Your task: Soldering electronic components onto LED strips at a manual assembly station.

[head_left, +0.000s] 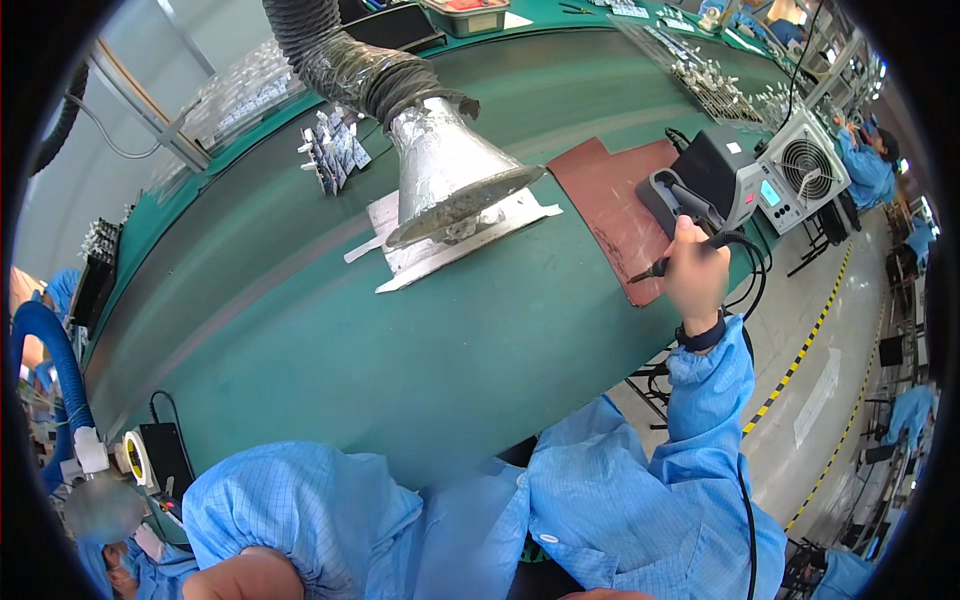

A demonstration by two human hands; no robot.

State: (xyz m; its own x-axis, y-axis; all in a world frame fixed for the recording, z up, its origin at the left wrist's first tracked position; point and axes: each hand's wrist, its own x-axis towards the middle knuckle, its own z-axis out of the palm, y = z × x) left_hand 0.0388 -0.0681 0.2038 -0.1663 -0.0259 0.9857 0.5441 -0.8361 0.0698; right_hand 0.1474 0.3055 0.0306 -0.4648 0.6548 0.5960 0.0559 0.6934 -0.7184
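Observation:
My right hand (pixel 697 275) is closed around a soldering iron (pixel 655 269). The iron's tip points left, over a reddish-brown mat (pixel 595 195) at the right side of the bench. Just beyond that hand stands an iron holder (pixel 660 200), beside a dark soldering station (pixel 712 165). A black cable loops down to the right of the wrist. My left arm is bent at the lower left, and only bare skin of my left hand (pixel 245 577) shows below the blue sleeve. Its fingers are hidden by the frame's lower edge.
A silver fume hood (pixel 450 165) on a flexible duct sits over a white plate (pixel 410 262) mid-bench. Circuit boards (pixel 335 152) stand behind it at left. A white fan unit (pixel 803 165) is at the right edge. A black device (pixel 165 455) lies front left. Other people work around.

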